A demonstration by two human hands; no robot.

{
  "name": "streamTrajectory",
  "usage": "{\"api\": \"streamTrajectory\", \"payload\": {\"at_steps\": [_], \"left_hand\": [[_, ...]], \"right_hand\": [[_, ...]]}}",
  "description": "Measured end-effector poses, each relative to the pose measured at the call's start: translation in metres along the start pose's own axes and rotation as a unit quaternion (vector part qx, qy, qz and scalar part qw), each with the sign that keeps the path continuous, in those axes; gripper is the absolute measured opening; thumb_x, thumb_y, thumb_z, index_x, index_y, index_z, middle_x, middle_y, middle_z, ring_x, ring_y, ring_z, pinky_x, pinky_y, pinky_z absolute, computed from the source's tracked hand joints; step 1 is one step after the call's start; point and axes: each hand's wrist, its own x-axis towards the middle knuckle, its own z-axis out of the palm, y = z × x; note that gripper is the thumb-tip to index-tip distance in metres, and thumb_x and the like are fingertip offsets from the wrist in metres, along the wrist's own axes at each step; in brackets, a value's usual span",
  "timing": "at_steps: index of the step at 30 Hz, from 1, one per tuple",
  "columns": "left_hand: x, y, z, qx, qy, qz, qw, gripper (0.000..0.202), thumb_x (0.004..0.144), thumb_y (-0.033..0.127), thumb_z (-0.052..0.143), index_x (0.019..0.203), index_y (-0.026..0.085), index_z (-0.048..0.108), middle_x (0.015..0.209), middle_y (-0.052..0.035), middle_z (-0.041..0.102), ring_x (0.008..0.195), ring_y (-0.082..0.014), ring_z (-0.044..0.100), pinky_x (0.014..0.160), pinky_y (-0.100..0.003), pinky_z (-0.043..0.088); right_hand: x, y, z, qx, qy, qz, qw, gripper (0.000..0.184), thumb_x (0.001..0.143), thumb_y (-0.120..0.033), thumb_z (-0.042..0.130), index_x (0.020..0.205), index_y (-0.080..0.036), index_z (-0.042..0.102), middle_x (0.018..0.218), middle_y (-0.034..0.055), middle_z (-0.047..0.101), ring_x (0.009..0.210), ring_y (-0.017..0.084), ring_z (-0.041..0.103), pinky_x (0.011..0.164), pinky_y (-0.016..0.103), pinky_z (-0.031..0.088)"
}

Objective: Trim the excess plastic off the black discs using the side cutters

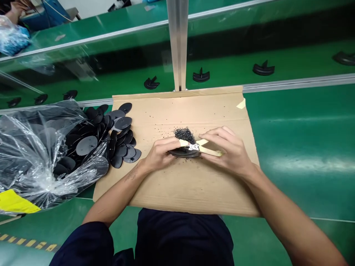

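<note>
Left grip (158,154): closed on a black plastic disc (184,153), held over the cardboard.
Right grip (229,149): closed on tape-wrapped snips (209,150), tips at the disc's edge.
Surface: cardboard sheet (177,188), black shavings (185,135) heaped beside the disc.
Left: loose discs (122,147), clear plastic bag (30,159).
Far: green conveyor belt (291,66), black parts (208,75).

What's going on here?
A person at a green conveyor holds a black disc in the left hand and pale-handled cutters in the right hand, over cardboard. A pile of black crumbs sits beside the disc; more discs lie by a plastic bag.
</note>
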Motion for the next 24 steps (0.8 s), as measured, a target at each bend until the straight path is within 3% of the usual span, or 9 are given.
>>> {"api": "streamTrajectory", "payload": {"at_steps": [9,14,18,21,24], "left_hand": [[-0.001,0.001,0.002,0.003,0.001,0.004,1.0,0.026,0.097,0.017,0.063,0.121,0.019,0.072,0.095,-0.0084,0.075,0.083,-0.0138,0.071,0.071,-0.024,0.057],[-0.002,0.0,0.003,0.012,-0.019,-0.011,1.0,0.021,0.098,0.02,0.062,0.115,0.02,0.073,0.086,-0.0059,0.072,0.074,-0.0123,0.066,0.065,-0.023,0.053],[-0.005,-0.003,0.007,-0.001,-0.002,0.006,1.0,0.022,0.097,0.019,0.064,0.117,0.02,0.071,0.09,-0.0061,0.072,0.076,-0.0127,0.066,0.066,-0.023,0.052],[-0.001,0.001,0.007,-0.003,-0.01,0.008,1.0,0.019,0.098,0.018,0.06,0.115,0.018,0.07,0.09,-0.007,0.071,0.079,-0.0143,0.066,0.07,-0.026,0.053],[0.007,0.008,0.007,-0.004,-0.027,-0.026,0.999,0.018,0.102,0.029,0.056,0.106,0.017,0.069,0.091,-0.0093,0.07,0.085,-0.0179,0.067,0.077,-0.031,0.055]], "right_hand": [[-0.001,0.001,-0.002,-0.064,0.001,-0.031,0.997,0.029,0.097,-0.042,0.066,0.118,-0.023,0.069,0.094,0.0081,0.072,0.079,0.02,0.06,0.069,0.033,0.048],[-0.001,0.0,-0.006,-0.128,-0.033,-0.007,0.991,0.03,0.1,-0.05,0.059,0.113,-0.025,0.071,0.09,0.0057,0.074,0.076,0.019,0.057,0.068,0.033,0.044],[-0.004,0.0,-0.006,-0.15,-0.057,0.003,0.987,0.034,0.102,-0.054,0.055,0.113,-0.027,0.071,0.088,0.0042,0.074,0.075,0.019,0.057,0.066,0.034,0.042],[-0.003,-0.003,-0.005,-0.085,-0.052,0.013,0.995,0.035,0.101,-0.055,0.056,0.109,-0.026,0.072,0.084,0.0039,0.072,0.074,0.019,0.061,0.065,0.033,0.044],[0.003,-0.003,-0.004,0.047,-0.02,0.029,0.998,0.034,0.099,-0.055,0.059,0.109,-0.024,0.07,0.09,0.0059,0.072,0.075,0.019,0.065,0.066,0.032,0.05]]}}
